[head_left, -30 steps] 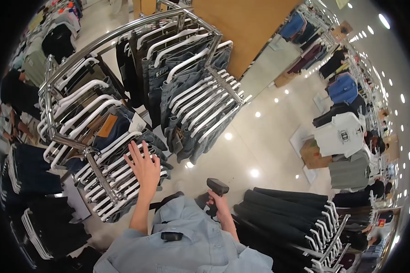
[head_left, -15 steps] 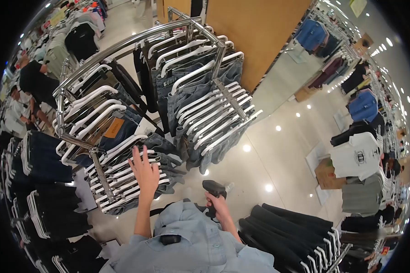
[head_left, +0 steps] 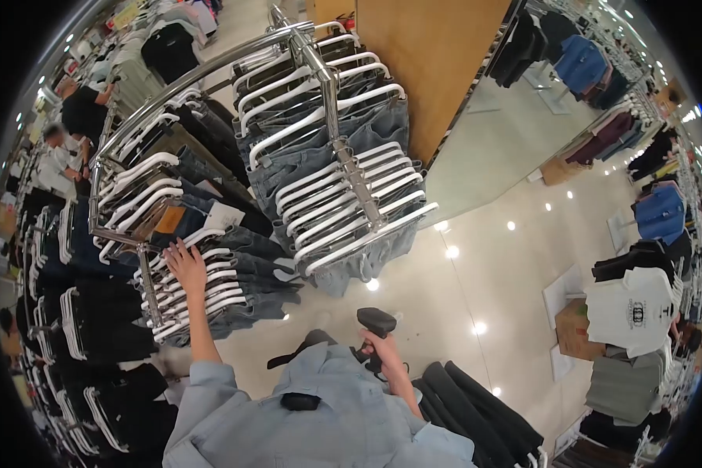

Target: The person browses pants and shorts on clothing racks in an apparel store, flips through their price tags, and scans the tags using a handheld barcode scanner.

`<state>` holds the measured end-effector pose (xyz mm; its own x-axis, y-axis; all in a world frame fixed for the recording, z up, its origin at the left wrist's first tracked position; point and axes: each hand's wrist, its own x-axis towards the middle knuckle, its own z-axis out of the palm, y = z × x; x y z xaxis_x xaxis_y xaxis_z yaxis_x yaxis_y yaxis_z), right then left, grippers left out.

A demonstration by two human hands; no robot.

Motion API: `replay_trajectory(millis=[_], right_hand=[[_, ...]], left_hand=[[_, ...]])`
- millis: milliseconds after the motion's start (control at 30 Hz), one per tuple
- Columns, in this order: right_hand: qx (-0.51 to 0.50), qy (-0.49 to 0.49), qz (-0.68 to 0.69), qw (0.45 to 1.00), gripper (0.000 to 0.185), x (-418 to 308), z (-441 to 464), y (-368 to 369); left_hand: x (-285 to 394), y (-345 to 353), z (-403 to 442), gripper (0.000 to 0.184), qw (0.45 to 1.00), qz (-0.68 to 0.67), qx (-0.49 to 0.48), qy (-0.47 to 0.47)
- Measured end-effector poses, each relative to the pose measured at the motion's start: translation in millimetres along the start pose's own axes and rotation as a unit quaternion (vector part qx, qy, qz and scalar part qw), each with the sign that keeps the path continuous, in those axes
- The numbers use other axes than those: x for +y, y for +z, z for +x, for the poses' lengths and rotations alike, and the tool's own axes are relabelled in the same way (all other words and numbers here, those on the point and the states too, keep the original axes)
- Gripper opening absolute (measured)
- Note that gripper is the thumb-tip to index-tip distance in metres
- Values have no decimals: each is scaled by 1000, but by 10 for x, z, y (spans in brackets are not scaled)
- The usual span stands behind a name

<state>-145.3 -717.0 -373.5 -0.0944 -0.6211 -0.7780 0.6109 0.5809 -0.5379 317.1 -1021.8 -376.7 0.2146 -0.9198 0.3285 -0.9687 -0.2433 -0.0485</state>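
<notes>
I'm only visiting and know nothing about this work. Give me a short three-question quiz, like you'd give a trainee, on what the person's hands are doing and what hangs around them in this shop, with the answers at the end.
1. Multiple choice. What does the right hand hold?
A) A paper cup
B) A black handheld device
C) A pair of scissors

2. True or false. The left hand is at a row of white hangers on the metal rack.

3. Fill in the colour. The T-shirt with the printed front, hanging on the right side of the view, is ____.

Key: 1. B; 2. True; 3. white
</notes>
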Motion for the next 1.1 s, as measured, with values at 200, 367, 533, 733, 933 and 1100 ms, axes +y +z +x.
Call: replay_trajectory(millis=[200, 367, 533, 733, 933, 1100], right_hand=[[-12, 20, -55, 998, 18, -268, 44, -315], [-28, 31, -92, 995, 20, -272, 53, -348], [-36, 16, -92, 995, 20, -233, 11, -114], [-10, 14, -99, 995, 16, -109, -135, 235], [-8, -13, -125, 992, 16, 156, -176, 479], [-14, -14, -126, 992, 17, 363, -258, 613]], left_hand=[[-4, -11, -18, 58, 1000, 0, 20, 14], [38, 22, -12, 57, 998, -2, 66, 4], [71, -33, -43, 61, 998, -27, 60, -10], [134, -182, -92, 60, 997, -45, 60, -7], [138, -241, -116, 54, 993, -77, 85, -1], [107, -295, -203, 49, 993, -89, 77, 0]])
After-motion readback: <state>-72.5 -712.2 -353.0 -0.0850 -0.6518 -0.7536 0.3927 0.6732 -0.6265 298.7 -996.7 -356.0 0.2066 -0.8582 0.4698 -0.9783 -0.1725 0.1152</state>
